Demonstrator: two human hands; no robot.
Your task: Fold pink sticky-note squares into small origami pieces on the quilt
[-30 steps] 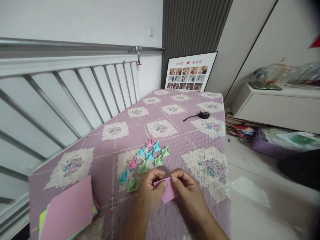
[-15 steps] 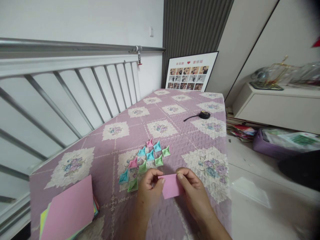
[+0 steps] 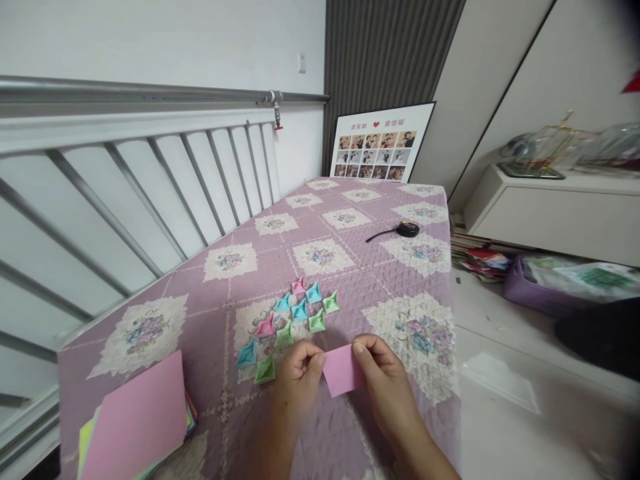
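Note:
A small pink paper (image 3: 343, 371) is stretched between my two hands above the tablecloth. My left hand (image 3: 301, 373) pinches its left top corner between thumb and fingers. At its upper right, my right hand (image 3: 383, 370) holds the edge with the thumb on the near side. Just beyond my hands lie several small folded paper shapes: a pink one (image 3: 265, 325), a blue one (image 3: 299, 310) and a green one (image 3: 317, 321) among them. A stack of square sheets with a pink one on top (image 3: 140, 417) lies at the lower left.
On the patterned tablecloth (image 3: 280, 250), a black tape measure (image 3: 407, 229) lies toward the far right. A radiator (image 3: 150, 193) runs along the left side. A framed photo board (image 3: 383, 143) leans behind the table. A purple basket (image 3: 535, 293) stands on the floor at right.
My left thumb has shifted slightly toward the left corner of the pink paper, uncovering more of it. The right hand's grip looks the same.

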